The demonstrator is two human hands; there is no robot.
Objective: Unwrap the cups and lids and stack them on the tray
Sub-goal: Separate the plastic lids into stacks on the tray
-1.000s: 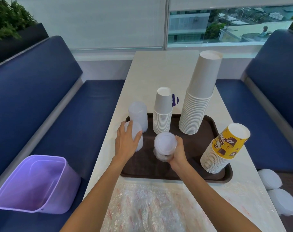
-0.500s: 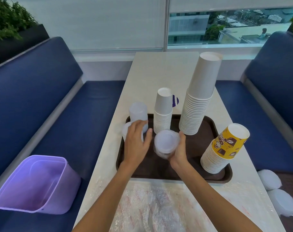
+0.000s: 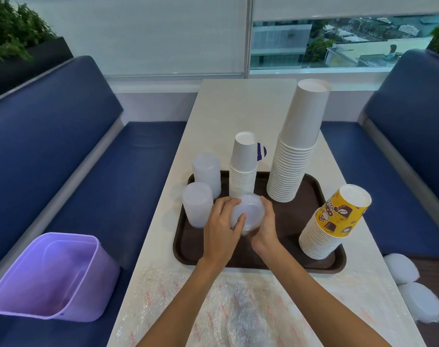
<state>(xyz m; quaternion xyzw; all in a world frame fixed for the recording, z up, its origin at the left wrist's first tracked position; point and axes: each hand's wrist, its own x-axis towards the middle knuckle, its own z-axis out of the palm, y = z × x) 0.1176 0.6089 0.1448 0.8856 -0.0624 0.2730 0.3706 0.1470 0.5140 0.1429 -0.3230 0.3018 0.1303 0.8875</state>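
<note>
A brown tray lies on the white table. Both hands hold a stack of clear lids over the tray's middle: my left hand grips its left side with the thumb across the top, and my right hand cups its right side and underside. Two more clear lid stacks stand at the tray's left edge. A small white cup stack and a tall white cup stack stand at the back. A yellow-topped cup stack leans at the right.
Crumpled plastic wrap covers the near end of the table. A purple bin sits on the left blue bench. Two wrapped white lid bundles lie at the lower right beside the table. Blue benches flank both sides.
My left hand left the lid stack at the tray's left edge and moved right onto the lid stack that my right hand holds. That stack stays over the tray's middle.
</note>
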